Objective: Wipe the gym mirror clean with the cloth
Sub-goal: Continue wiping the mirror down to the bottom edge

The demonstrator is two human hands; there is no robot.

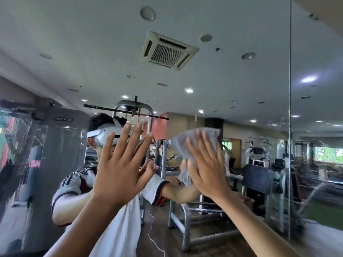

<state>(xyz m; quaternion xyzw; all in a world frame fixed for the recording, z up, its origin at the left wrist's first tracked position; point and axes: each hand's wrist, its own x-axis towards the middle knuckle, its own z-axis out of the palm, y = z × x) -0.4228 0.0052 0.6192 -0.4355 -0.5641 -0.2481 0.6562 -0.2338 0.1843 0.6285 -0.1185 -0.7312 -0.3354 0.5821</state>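
Mirror [241, 75] centre: right hand [206, 169] presses cloth [196, 143] flat, fingers straight; left hand [120, 164] spread wide, seemingly touching glass.

Mirror [241, 80]: big wall glass, fills nearly the whole view, upright, reflecting gym room + ceiling. Built in panels w/ a thin vertical seam [289, 89] toward the right side. Surface uneven: streaky, smeared patches at far left, faint spotty marks by the seam at approx mid-height; centre + upper part look clearer. Cloth [181, 145]: grey, soft fabric, crumpled/bunched, not spread flat. Pressed against the glass right of centre, approx mid-height, under the flat right hand [206, 169] w/ straight fingers; top edge sticks out above the fingertips, a fold hangs lower down by the thumb. Slightly blurred
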